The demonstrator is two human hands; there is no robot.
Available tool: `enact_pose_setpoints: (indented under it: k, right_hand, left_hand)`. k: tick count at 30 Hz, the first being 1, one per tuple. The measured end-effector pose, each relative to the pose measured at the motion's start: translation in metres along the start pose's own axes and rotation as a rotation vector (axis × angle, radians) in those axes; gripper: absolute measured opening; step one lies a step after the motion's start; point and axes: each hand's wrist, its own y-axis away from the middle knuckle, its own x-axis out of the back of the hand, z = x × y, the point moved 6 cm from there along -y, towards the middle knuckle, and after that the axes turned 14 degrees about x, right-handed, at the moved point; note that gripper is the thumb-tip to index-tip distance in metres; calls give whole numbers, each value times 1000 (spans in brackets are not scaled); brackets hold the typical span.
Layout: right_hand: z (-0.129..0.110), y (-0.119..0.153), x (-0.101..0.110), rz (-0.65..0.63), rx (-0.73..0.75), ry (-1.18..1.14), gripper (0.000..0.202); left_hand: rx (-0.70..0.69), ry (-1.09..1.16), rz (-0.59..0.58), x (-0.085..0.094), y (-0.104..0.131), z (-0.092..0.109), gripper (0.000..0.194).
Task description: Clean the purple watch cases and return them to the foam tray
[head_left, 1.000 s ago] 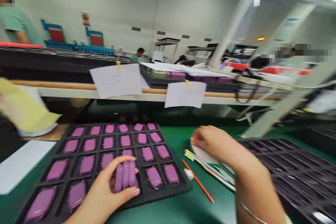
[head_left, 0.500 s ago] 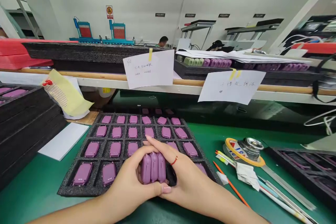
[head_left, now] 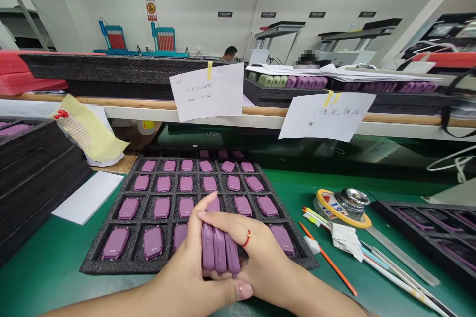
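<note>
Three purple cases that look like smartwatch housings (head_left: 219,252) stand side by side between my palms, slightly fanned and leaning. My left hand (head_left: 186,270) closes on their left side, its thumb stretched across below them. From the right, my right hand (head_left: 255,245) wraps round them, with its fingers over their top; a red ring circles one finger. Both hands are above the near part of a black foam tray (head_left: 124,268), where single cases of the same kind (head_left: 115,242) lie in compartments. My hands and forearms hide some compartments.
On the right lie a metal-topped jar (head_left: 355,199), a tape roll (head_left: 323,198), an orange stick (head_left: 330,262) and several thin tools. Another black tray (head_left: 390,218) is at the right edge. Stacked trays (head_left: 40,183) rise at left. A shelf (head_left: 145,111) with hanging paper notes crosses behind.
The three cases have gone from neatly upright to fanned and leaning. My left thumb has moved right beneath them, and my right fingers have come further over their top. The view has shifted slightly.
</note>
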Motion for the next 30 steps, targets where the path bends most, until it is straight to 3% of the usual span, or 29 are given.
enact_pose_setpoints:
  k: [2,5,8,10,13,16,18,20,24,28,30]
  right_hand:
    - [-5,-2,4,27,64,52,65]
    - [-10,-5,6,9,112,131,57]
    - [-16,-7,7,-31,151,170,55]
    - [-18,-8,8,-63,139,135,70]
    - [-12,-6,14,-34,12,-39,92]
    - [3,-1,20,130,-209,-304,66]
    - [13,3,18,209,-347,-467,61]
    - [17,5,12,197,-458,-572,69]
    - [12,7,-2,57,-578,-687,99]
    - [7,8,-9,59,-558,-673,128]
    - [5,6,-8,96,-492,-604,127]
  left_hand:
    - [-29,34,-43,0,2,2,134]
    - [-39,89,-7,8,0,3,123]
    - [-25,43,71,14,-4,3,82]
    - [-33,-38,107,15,-4,6,56]
    - [-148,-221,204,16,2,19,45]
    - [-319,-419,269,12,12,33,43]
    - [-385,-499,276,10,16,36,39]
    - [-428,-546,274,8,17,37,36]
    - [-550,-597,283,6,17,36,33]
    - [-615,-576,248,8,18,32,22]
    - [-584,-561,225,9,19,29,27]
